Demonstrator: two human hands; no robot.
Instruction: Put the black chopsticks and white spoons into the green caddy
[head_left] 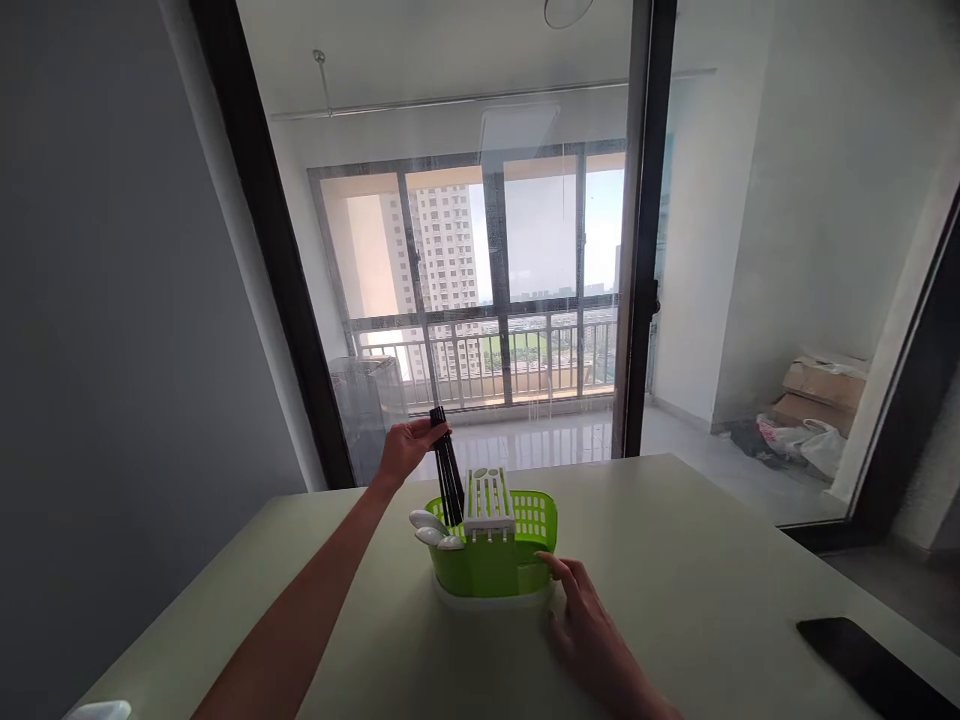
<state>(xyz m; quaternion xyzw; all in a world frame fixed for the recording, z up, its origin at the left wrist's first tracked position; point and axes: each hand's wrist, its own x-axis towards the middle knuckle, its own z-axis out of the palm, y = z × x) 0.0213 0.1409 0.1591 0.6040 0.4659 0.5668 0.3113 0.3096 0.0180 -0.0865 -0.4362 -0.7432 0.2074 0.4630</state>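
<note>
A green plastic cutlery holder (517, 565) with a white insert stands on a pale table (697, 580). My left hand (405, 445) is closed around the top of a bundle of black chopsticks (448, 475), whose lower ends stand in the holder's left side. White spoons (429, 528) stick out of the holder's left edge. My right hand (589, 625) rests against the holder's right front side, fingers partly spread and touching it.
A black phone (874, 665) lies at the table's right front. A white object (97, 711) sits at the front left corner. Behind the table are a glass sliding door, a balcony and cardboard boxes (821, 395) on the floor.
</note>
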